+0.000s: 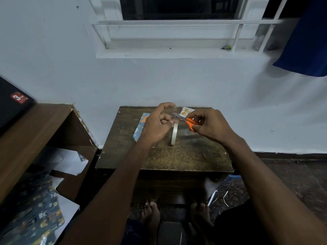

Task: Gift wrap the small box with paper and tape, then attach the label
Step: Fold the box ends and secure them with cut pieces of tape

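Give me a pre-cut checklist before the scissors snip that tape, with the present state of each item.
1. Scissors gripped by right hand: ok.
2. Tape strip pulled out from tape roll by left hand: ok; the clear strip itself is hard to see.
3. Blades open at the strip: cannot tell, too small and blurred.
4. Left fingers clear of the blades: cannot tell; they look close.
5. Wrapped box on the table, within reach: ok, partly hidden behind the left hand.
6. Label at the table's far edge, unattached: ok.
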